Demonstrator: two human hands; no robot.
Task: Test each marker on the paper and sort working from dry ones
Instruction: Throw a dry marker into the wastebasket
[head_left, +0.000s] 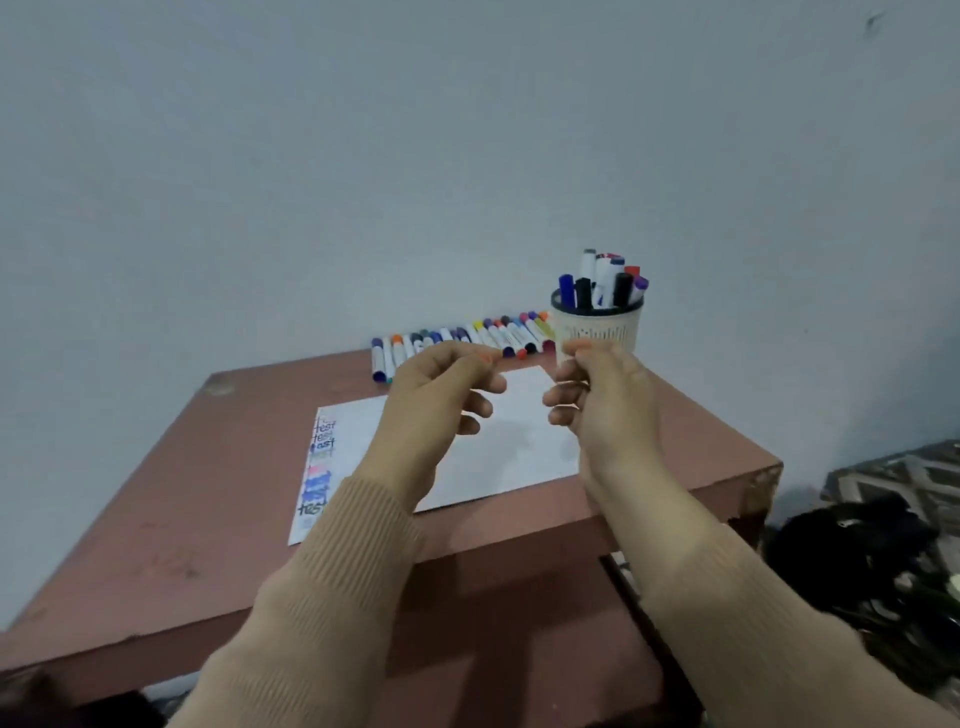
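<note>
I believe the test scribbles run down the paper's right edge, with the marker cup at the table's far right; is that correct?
No: in the head view the scribbles run down the left edge of the paper; the marker cup is far right.

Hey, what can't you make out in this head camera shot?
Head view:
What the right hand holds: hidden by its curled fingers.
The orange piece the left hand pinches: mostly covered.
Lower test marks on the paper: blurred.
The marker row: some near ends behind the left hand.
The cup base: behind the right hand.
</note>
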